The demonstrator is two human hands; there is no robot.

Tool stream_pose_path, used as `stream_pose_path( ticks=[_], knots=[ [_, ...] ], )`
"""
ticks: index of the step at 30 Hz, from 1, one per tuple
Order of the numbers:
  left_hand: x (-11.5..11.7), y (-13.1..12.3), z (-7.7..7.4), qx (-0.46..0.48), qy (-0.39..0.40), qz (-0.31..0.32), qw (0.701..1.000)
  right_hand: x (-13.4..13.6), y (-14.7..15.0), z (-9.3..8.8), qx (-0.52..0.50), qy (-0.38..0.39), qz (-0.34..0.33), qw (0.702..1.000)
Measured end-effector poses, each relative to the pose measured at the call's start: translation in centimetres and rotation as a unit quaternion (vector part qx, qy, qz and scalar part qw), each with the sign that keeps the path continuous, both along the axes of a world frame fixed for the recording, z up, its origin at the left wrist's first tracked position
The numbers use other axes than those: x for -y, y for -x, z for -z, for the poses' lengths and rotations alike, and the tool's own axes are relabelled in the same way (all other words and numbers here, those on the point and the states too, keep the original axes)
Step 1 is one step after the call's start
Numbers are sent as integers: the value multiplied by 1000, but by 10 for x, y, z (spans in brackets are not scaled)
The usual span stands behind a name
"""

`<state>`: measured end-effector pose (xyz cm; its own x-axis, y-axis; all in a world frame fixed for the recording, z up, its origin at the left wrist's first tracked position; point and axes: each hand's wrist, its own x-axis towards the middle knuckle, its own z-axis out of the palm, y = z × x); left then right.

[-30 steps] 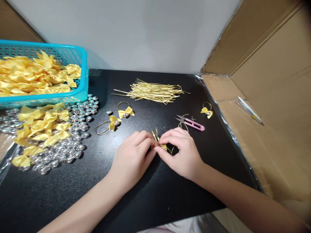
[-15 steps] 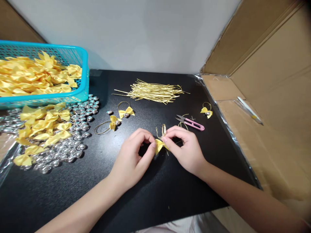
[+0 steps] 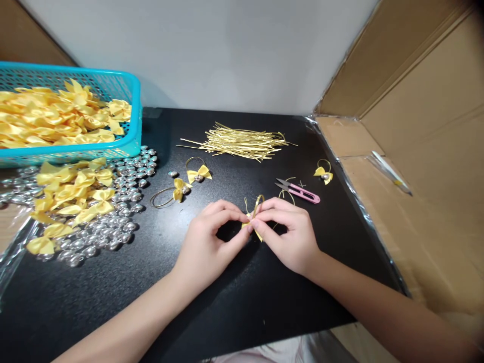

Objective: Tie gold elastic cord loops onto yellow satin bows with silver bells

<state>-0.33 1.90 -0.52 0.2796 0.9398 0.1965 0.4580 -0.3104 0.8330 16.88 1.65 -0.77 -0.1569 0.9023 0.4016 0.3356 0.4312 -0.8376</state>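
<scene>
My left hand [image 3: 214,234] and my right hand [image 3: 289,232] meet over the black table, fingertips together. Between them is a yellow bow [image 3: 258,235] with a gold cord loop [image 3: 259,202] standing above it. The left thumb and forefinger pinch the bow near its middle and cover part of it. My right thumb and fingers are closed on the bow and the base of its cord. Just beyond the right hand lie pink-handled snips [image 3: 304,194] and loose cord pieces. Finished-looking bows with beads and loops [image 3: 199,173] rest to the left and far right.
A blue basket [image 3: 136,116] of yellow bows stands at the back left. Before it, more bows [image 3: 79,189] lie among silver beads [image 3: 113,234]. Gold cords [image 3: 242,142] are bundled at the back. A white-handled tool [image 3: 389,171] rests on cardboard at the right.
My left fingertips have moved right, from the bow's left wing to its middle, against my right fingertips. The cord loop has tilted, and less of the bow shows. The view has shifted slightly.
</scene>
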Motion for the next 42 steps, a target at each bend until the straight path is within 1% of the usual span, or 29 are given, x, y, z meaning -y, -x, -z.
stream_pose_path(
  ticks=[2, 4, 8, 12, 18, 21, 25, 28, 33, 39, 42],
  knots=[
    [0, 0, 1, 33, 55, -7, 998, 0, 0, 0, 6, -24, -1, 1000],
    [-1, -1, 2, 53, 90, -12, 995, 0, -1, 0, 15, -41, 1, 999],
    [-2, -1, 4, 66, 106, -10, 992, 0, -1, 0, 28, -61, 5, 998],
    [-1, -2, 2, 68, 95, -10, 993, 0, -1, 1, 36, -70, 6, 997],
    [1, -3, 0, 49, 61, -15, 997, -2, -1, 3, 29, -54, 23, 998],
    [1, -3, 1, 41, 59, -19, 997, -2, 0, 5, 24, -43, 25, 998],
    [2, -5, 3, 45, 65, -7, 997, -2, 0, 7, 12, -26, 21, 999],
    [3, -5, 5, 39, 65, -2, 997, -2, -1, 7, -1, -10, 8, 1000],
    [4, -1, 7, 24, 47, -7, 999, -3, -5, 4, -12, 16, -37, 999],
    [4, -1, 7, 12, 25, 4, 1000, -5, -4, 4, 12, 24, -35, 999],
    [4, -1, 7, 3, 9, 20, 1000, -5, -4, 3, 10, 61, -38, 997]
  ],
)
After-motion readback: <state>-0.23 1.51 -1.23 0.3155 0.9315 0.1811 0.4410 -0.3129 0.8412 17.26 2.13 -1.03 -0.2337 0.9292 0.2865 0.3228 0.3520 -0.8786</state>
